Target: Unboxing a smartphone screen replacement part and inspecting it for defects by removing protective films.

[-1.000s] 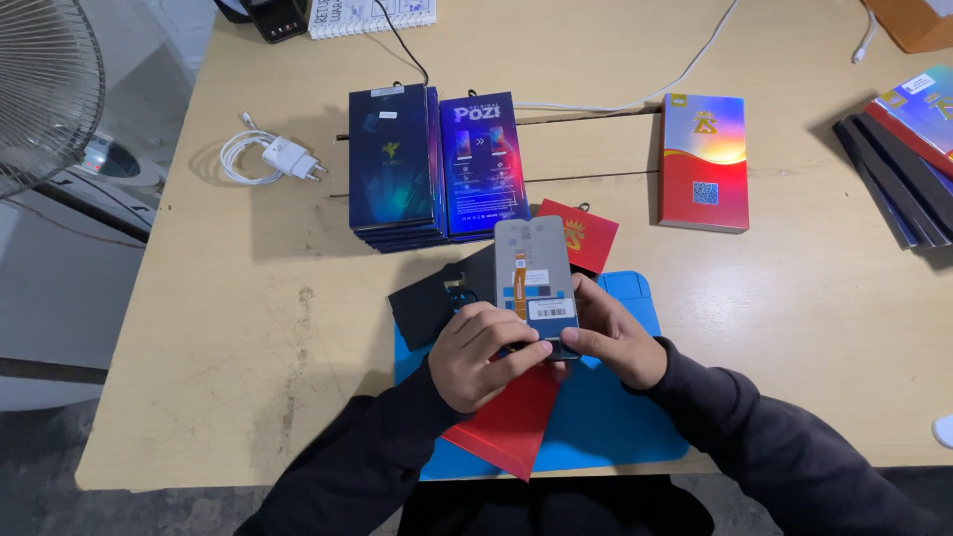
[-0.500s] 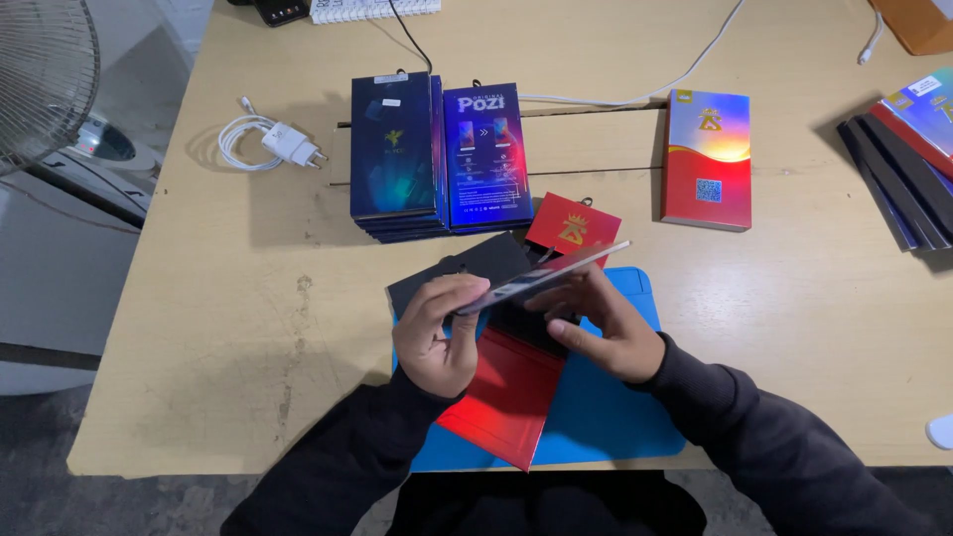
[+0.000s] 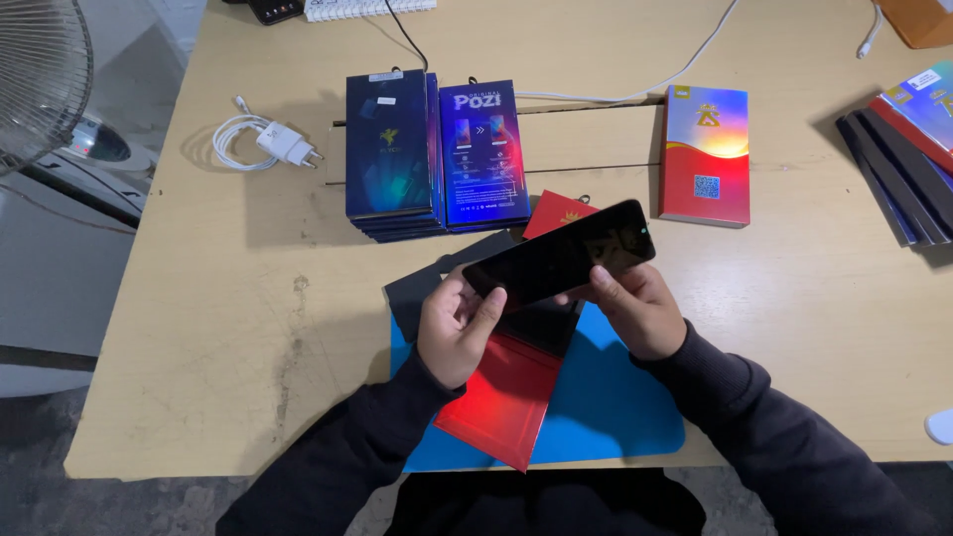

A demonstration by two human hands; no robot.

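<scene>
Both my hands hold a black phone screen panel [image 3: 561,260] flat, glass side up, over the blue work mat [image 3: 615,417]. My left hand [image 3: 455,330] grips its left end and my right hand [image 3: 635,303] supports its right end from below. Under the hands lies a red open box sleeve [image 3: 501,392] on the mat, with a dark tray [image 3: 417,290] beside it. A small red box piece [image 3: 558,212] shows just behind the panel.
Two stacks of dark blue boxes [image 3: 389,149] [image 3: 482,151] stand behind. A red and blue box [image 3: 706,154] lies to the right, more boxes [image 3: 908,149] at the far right edge. A white charger with cable [image 3: 270,144] lies left. A fan [image 3: 40,79] stands off the table's left.
The panel was upright with its grey back facing me; I have turned it over and laid it flat, so its black glass side faces up.
</scene>
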